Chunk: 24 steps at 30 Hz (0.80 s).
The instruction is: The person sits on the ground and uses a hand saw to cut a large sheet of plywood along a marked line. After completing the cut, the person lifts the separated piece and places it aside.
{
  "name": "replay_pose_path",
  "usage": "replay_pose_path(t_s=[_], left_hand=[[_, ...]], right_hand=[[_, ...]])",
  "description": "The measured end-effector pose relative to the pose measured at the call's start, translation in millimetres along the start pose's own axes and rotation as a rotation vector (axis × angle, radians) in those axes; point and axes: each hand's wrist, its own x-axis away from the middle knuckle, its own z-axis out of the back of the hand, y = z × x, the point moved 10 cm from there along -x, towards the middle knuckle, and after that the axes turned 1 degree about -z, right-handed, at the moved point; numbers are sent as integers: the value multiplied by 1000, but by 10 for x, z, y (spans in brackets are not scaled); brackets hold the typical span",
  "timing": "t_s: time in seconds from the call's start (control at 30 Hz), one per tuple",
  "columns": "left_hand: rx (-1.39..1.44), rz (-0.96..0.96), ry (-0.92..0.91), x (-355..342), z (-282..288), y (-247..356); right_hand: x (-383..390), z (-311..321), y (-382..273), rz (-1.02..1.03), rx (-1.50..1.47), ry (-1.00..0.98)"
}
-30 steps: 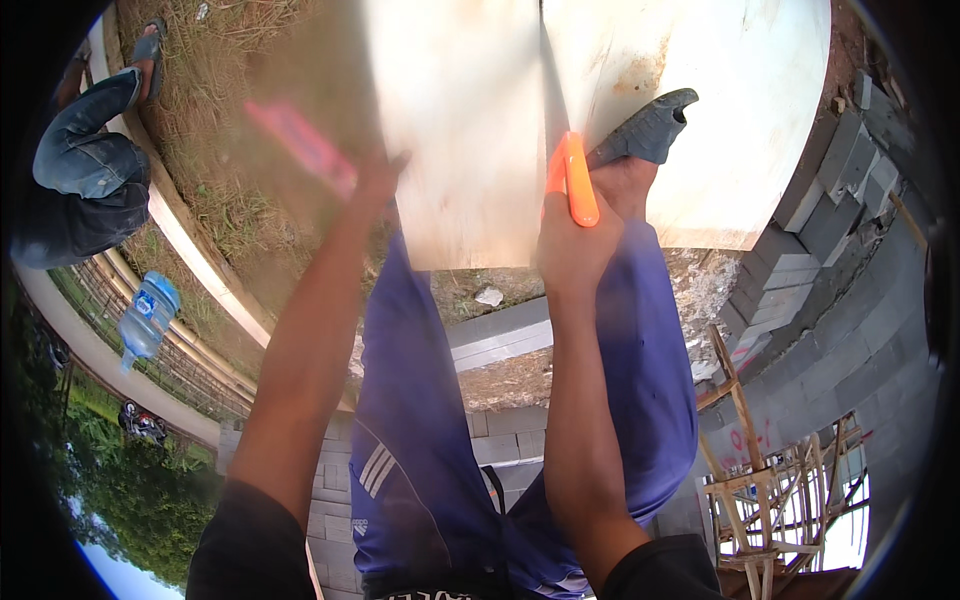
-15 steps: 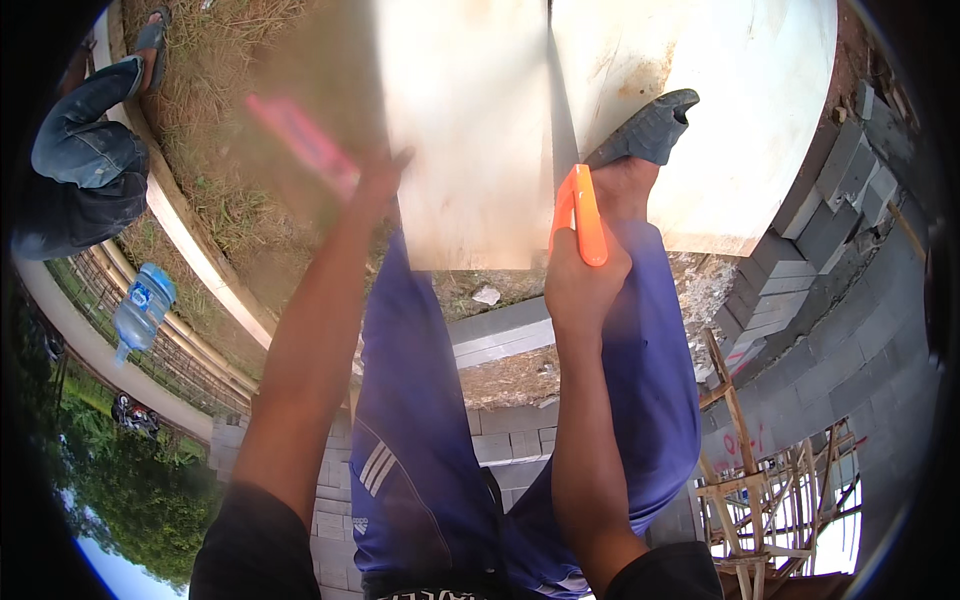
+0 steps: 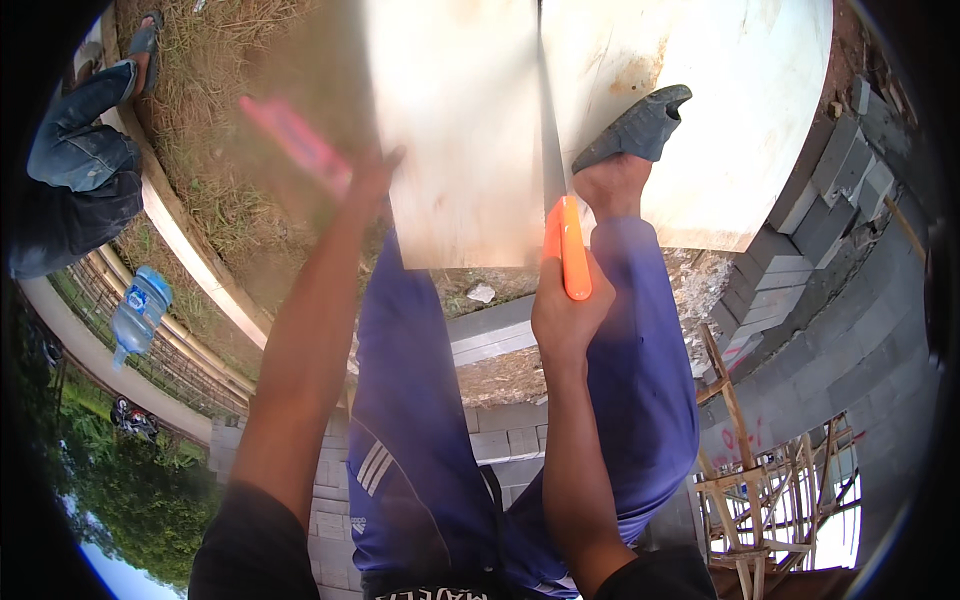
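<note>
Orange plastic filled our right hand [image 3: 566, 318]: we had it clenched round the handle of a handsaw [image 3: 562, 240], the grip standing out of the fist and pointing away from us. From it the grey blade ran straight ahead, its long axis in line with our right forearm, and went into a narrow cut in the pale plywood sheet [image 3: 450, 130]. So the saw lay dead ahead of the right hand, which was far the nearer of the two; the teeth end was lost toward the top edge of the view.

Our left hand [image 3: 365, 180] reached out on the other side of the cut, at the left edge of the sheet. It was blurred, and we could not tell whether it pressed flat, gripped the edge or hung loose. A pink object [image 3: 295, 145], also blurred, showed just beyond it; whether the hand held it we could not say.

To the right of the blade our foot in a grey shoe [image 3: 635, 128] rested on the sheet, toe pointing away and to the right. Below lay grey blocks [image 3: 500, 440]; a water bottle [image 3: 140, 310] lay well off to the left.
</note>
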Motion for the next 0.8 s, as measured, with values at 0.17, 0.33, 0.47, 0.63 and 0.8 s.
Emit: replay_pose_path(t_s=[0.17,0.33,0.47,0.63,0.8], left_hand=[[53,56,-22,-74,-77,65],[-61,-30,40,-85,83,-66],[50,93,-38,106,-26,213],[17,125,-47,-58,-87,-66],[67,44,-12,-101,-39,-314]], right_hand=[[-1052,-438,28,-56,41,37],[-407,-154,-103,-7,-14,17],[108,157,-160,-116,-72,-8],[-1033,-455,-147,-229,107,-101],[68,146,-348,-22,-55,18]])
